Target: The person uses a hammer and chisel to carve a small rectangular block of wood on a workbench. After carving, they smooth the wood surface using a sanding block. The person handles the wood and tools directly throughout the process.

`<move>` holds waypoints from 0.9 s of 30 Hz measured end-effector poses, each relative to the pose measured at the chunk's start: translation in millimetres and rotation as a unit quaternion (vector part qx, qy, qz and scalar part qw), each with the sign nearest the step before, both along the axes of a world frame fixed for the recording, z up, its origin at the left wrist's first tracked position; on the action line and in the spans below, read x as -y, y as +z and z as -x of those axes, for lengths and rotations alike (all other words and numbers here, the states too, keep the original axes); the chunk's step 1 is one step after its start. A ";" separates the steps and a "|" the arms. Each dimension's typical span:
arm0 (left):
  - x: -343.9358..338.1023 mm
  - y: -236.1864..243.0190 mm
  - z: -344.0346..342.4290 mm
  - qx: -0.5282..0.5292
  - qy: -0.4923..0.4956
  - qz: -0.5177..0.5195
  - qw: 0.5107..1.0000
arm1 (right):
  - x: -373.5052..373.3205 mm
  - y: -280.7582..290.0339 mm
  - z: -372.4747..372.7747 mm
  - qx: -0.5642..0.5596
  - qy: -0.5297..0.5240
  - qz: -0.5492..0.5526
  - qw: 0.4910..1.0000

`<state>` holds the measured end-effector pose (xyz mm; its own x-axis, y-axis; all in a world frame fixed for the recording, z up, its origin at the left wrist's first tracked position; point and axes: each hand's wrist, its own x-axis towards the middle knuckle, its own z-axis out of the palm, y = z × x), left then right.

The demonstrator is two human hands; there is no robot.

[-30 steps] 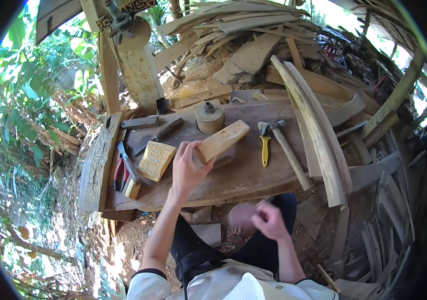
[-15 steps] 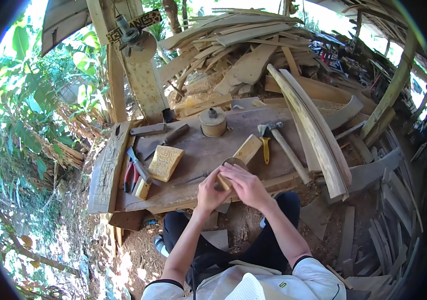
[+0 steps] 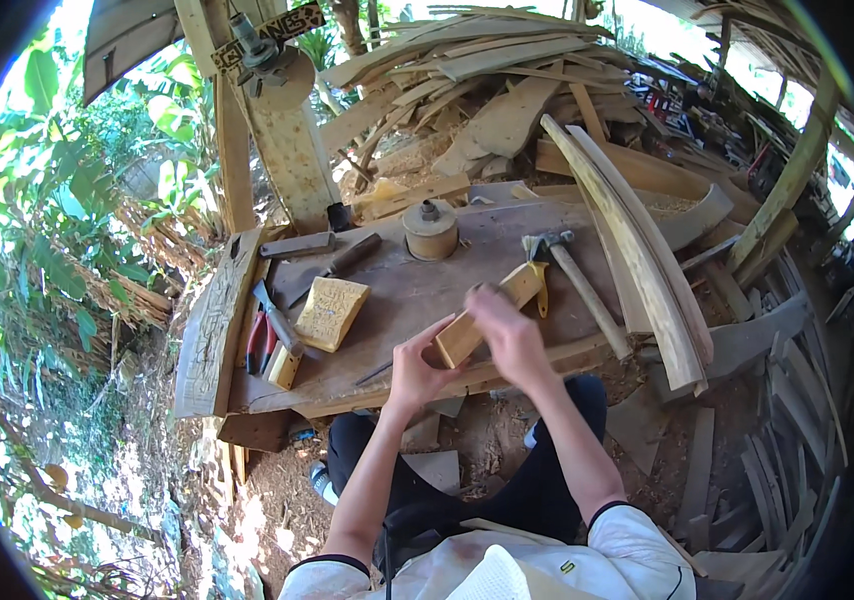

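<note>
Above the near edge of the workbench (image 3: 397,285), a pale rectangular wood block (image 3: 458,342) slants away to the right. My left hand (image 3: 423,368) grips its near end, thumb and fingers on either side. My right hand (image 3: 505,328) lies across the block's middle, smeared by motion, and whatever it may hold is hidden. A thin dark rod (image 3: 375,373) lies beside my left hand. Past the block's far end are a yellow-handled tool (image 3: 544,290) and a hammer (image 3: 587,295) with a wooden handle.
On the left of the bench are red-handled pliers (image 3: 261,338), a wood-handled tool (image 3: 281,325), a rough pale wood piece (image 3: 331,313) and a dark-handled tool (image 3: 352,257). A round block with a bolt (image 3: 431,232) stands behind. Long curved boards (image 3: 637,255) lean at right.
My right hand has shifted slightly up and right along the wood block, away from my left hand. The round dark-edged piece under my fingers before no longer shows. The view has tilted slightly.
</note>
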<state>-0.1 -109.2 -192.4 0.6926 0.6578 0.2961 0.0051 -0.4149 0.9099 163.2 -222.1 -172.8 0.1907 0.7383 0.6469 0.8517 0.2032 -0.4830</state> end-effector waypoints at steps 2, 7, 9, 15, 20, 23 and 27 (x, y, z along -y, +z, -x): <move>-7.9 -9.6 8.9 -0.032 0.005 -0.011 0.999 | 2.5 11.2 30.4 -0.021 0.103 0.025 0.994; 3.7 2.1 -1.0 -0.009 -0.001 0.001 1.000 | -2.0 -13.9 -5.9 -0.037 -0.084 -0.049 0.995; -3.9 0.1 0.8 -0.007 -0.007 0.029 1.000 | -4.2 -13.1 20.1 0.049 -0.058 -0.039 0.996; 0.2 0.8 -1.6 -0.019 -0.008 0.073 0.997 | -0.9 -14.3 -18.3 -0.024 -0.107 -0.041 0.993; -7.0 2.7 4.4 0.003 -0.017 0.094 0.995 | 1.5 -12.4 -1.7 -0.015 0.050 -0.007 0.999; -6.7 6.2 -2.7 -0.015 -0.009 0.092 0.996 | -7.8 1.4 -29.3 -0.015 -0.083 -0.033 0.996; -11.5 -4.2 0.6 0.007 -0.016 0.077 0.997 | -6.9 -9.7 3.3 0.052 0.042 -0.044 0.997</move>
